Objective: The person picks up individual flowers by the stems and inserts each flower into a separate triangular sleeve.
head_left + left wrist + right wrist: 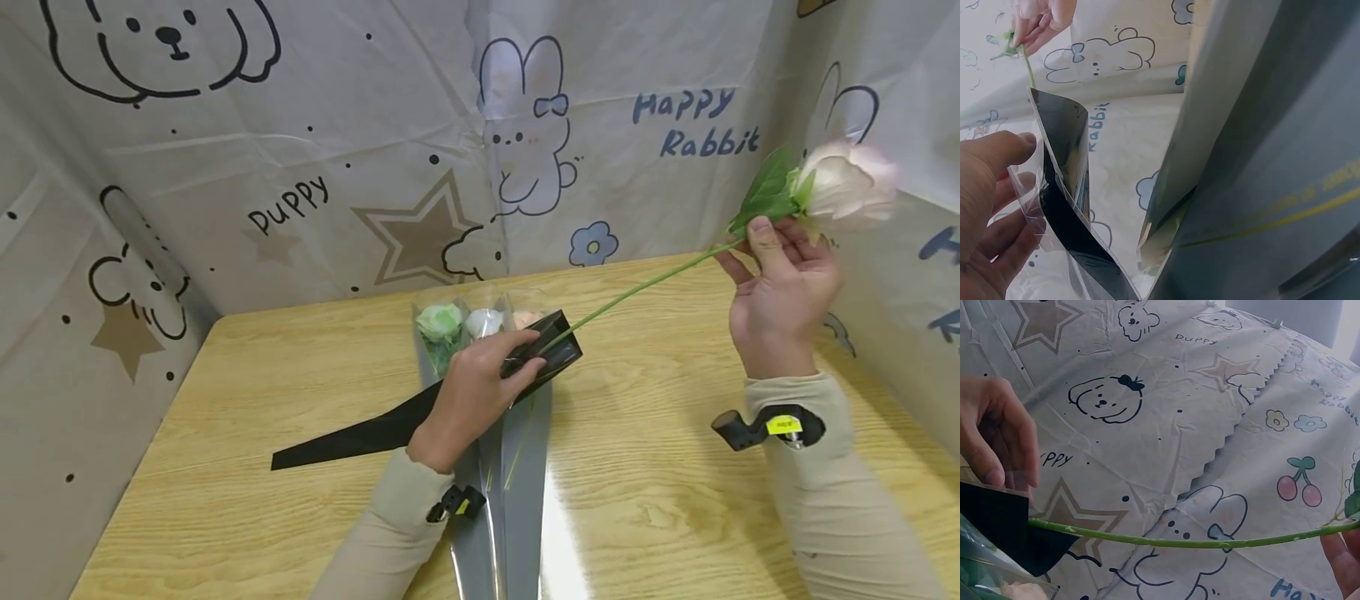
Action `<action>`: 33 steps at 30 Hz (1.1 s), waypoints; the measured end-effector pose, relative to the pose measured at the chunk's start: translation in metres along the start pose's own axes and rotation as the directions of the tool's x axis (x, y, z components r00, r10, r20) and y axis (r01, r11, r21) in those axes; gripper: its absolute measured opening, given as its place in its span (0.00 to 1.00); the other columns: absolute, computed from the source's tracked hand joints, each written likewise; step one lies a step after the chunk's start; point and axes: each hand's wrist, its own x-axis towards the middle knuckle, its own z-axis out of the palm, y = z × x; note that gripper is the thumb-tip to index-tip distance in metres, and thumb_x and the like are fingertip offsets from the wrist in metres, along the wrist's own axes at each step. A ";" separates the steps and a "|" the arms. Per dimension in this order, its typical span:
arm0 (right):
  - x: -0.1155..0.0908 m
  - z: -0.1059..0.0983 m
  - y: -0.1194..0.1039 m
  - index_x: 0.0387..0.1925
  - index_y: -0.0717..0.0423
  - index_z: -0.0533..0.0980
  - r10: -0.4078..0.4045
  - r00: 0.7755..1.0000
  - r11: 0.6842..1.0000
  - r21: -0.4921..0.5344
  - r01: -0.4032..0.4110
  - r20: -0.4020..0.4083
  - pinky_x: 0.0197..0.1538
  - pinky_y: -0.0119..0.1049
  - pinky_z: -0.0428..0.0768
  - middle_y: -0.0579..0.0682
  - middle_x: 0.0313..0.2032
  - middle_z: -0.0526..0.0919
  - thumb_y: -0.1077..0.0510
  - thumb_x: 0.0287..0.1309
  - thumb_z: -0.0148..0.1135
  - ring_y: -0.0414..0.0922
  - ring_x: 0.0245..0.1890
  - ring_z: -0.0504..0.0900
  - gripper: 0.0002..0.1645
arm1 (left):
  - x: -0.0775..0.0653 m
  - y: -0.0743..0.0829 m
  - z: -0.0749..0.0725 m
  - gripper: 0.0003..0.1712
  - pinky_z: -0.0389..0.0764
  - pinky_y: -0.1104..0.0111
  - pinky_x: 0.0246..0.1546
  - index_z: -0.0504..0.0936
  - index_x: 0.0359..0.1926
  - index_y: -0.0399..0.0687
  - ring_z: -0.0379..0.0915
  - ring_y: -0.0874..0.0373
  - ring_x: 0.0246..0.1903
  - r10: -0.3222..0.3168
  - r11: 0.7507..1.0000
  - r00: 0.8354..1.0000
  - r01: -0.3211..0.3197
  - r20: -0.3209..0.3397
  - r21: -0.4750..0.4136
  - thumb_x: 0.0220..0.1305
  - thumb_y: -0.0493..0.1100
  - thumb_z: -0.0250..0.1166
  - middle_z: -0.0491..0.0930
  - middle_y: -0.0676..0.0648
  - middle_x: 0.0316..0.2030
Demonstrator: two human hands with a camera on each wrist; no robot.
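Note:
My right hand [783,296] pinches the green stem [645,286] of an artificial pale pink rose [851,185], just below its head and leaves, at the right of the head view. From there the stem slants down left, its lower end inside the open mouth of a black flower sleeve [352,439]. Near that mouth, my left hand [468,387] holds the sleeve between thumb and fingers; the left wrist view shows its clear film side [1032,209]. The sleeve's narrow end points left. In the right wrist view the stem [1210,542] bows slightly between both hands.
Beneath the left hand, grey and clear sleeves lie on the wooden table [637,467], holding a green flower [441,321], a white flower [483,322] and a peach one [527,318]. Printed cloth [315,242] walls the table's back and sides.

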 end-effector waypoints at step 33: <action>-0.043 0.001 0.038 0.50 0.69 0.80 0.166 0.956 0.974 -0.193 -0.120 0.243 0.35 0.40 0.91 0.55 0.35 0.88 0.69 0.59 0.71 0.45 0.30 0.90 0.17 | -0.001 0.005 -0.002 0.17 0.89 0.64 0.45 0.85 0.54 0.45 0.89 0.55 0.45 0.033 0.999 0.999 -0.032 -0.043 0.019 0.67 0.45 0.72 0.91 0.46 0.47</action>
